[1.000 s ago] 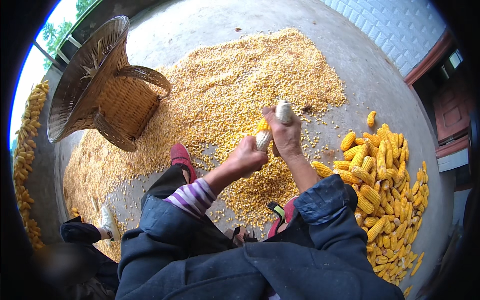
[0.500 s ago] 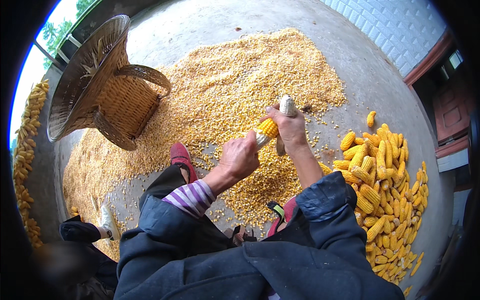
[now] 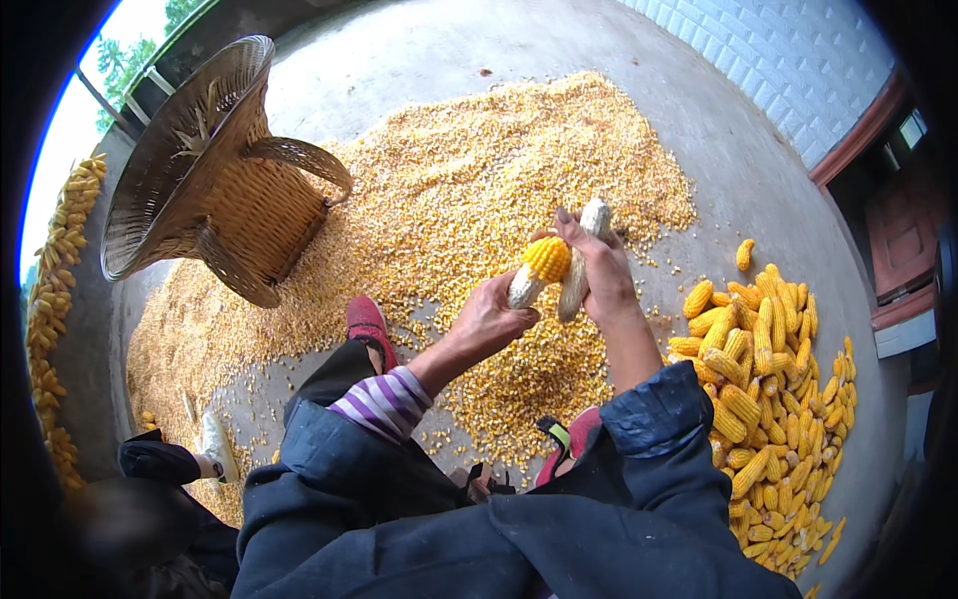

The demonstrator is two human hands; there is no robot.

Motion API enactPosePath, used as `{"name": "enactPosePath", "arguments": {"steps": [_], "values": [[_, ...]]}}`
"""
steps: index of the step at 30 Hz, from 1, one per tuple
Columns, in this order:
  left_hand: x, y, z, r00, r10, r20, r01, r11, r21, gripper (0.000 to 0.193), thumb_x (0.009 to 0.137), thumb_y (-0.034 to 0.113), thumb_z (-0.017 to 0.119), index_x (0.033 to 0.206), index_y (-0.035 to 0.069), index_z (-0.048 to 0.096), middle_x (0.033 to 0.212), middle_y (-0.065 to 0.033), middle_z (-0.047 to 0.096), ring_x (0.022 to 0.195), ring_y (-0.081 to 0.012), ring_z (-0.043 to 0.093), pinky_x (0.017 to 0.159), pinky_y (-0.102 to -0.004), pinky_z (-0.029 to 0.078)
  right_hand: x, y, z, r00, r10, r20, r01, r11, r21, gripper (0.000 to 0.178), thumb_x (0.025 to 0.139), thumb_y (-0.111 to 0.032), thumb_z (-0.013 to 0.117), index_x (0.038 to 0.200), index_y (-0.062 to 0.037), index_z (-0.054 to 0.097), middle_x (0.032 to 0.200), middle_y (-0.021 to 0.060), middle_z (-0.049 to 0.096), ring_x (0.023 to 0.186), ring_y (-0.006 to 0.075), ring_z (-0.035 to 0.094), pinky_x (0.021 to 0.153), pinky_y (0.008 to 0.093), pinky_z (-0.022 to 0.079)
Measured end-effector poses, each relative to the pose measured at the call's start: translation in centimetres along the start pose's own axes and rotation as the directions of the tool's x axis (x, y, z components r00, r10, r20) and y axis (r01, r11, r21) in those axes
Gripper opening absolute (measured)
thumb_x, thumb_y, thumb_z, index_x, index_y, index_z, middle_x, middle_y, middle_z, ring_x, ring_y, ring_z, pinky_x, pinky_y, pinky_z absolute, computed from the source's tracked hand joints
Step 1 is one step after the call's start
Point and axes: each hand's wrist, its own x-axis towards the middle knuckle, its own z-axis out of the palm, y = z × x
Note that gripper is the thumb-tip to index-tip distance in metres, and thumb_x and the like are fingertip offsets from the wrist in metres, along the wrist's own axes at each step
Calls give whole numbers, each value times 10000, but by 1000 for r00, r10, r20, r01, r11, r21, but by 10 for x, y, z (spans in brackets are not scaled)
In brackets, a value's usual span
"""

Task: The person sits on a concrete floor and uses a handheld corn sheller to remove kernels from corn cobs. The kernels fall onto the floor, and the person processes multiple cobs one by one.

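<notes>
My left hand [image 3: 487,321] is closed round the pale, stripped lower end of an ear of corn [image 3: 547,260]; yellow kernels still cover its upper end. In my right hand [image 3: 605,272] is a bare corn cob [image 3: 573,288], gripped lengthwise, its whitish top standing out above the fingers. The kernelled end lies right beside this cob and close to the right thumb; whether they touch I cannot tell. Beneath both hands loose corn kernels [image 3: 519,384] lie heaped on the floor between my red shoes [image 3: 367,324].
A wide-rimmed wicker basket [image 3: 254,215] with looped handles stands on the left among spread kernels. Whole corn ears [image 3: 763,399] are piled at the right, and more ears [image 3: 60,260] line the far left edge. Another person's shoe [image 3: 218,449] shows at lower left.
Both hands have shifted slightly right. The ear in my left hand has turned more upright and come away from under the right fingers, so its kernelled end shows more fully.
</notes>
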Motion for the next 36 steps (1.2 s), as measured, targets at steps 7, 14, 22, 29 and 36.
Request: {"name": "enactPosePath", "arguments": {"steps": [7, 14, 22, 29, 36], "values": [[1, 2, 18, 975, 154, -160, -69, 896, 438, 261, 732, 92, 566, 968, -4, 509, 696, -212, 607, 642, -337, 631, 573, -459, 477, -4, 21, 8, 985, -165, -42, 137, 915, -380, 158, 828, -177, 721, 877, -54, 635, 824, 50, 662, 764, 131, 608, 705, 283, 474], [-11, 36, -1, 938, -152, 311, 284, 851, -441, 171, 778, 150, 671, 856, 47, 558, 629, -1, 531, 498, -81, 503, 439, -238, 376, -1, 20, 0, 921, -369, -125, 328, 907, -262, 170, 848, -175, 718, 822, -32, 630, 744, -19, 603, 660, 63, 524, 593, 240, 426], [-7, 32, -16, 984, -54, 171, 107, 943, -316, 358, 830, 280, 680, 1090, 69, 555, 731, -25, 613, 584, -89, 571, 495, -216, 462, -5, -11, 2, 992, -125, 32, 126, 992, -16, 294, 847, -262, 707, 1000, -38, 593, 921, 30, 619, 900, 146, 589, 812, 297, 468], [-12, 24, -2, 986, -73, 149, 100, 978, -183, 201, 838, 204, 674, 852, 39, 562, 581, -25, 545, 435, -111, 494, 395, -265, 377, 0, 9, 8, 950, -312, -25, 285, 897, -338, 99, 837, -72, 692, 844, -37, 600, 750, 36, 629, 700, 142, 634, 644, 280, 505], [-16, 39, -2, 896, -114, 428, 325, 826, -461, 241, 841, 240, 693, 861, 53, 543, 539, 4, 491, 390, -97, 462, 355, -238, 347, 7, 9, -5, 914, -356, -196, 297, 914, -276, 153, 817, -154, 741, 764, -63, 629, 699, -5, 611, 626, 87, 545, 590, 255, 441]]}}
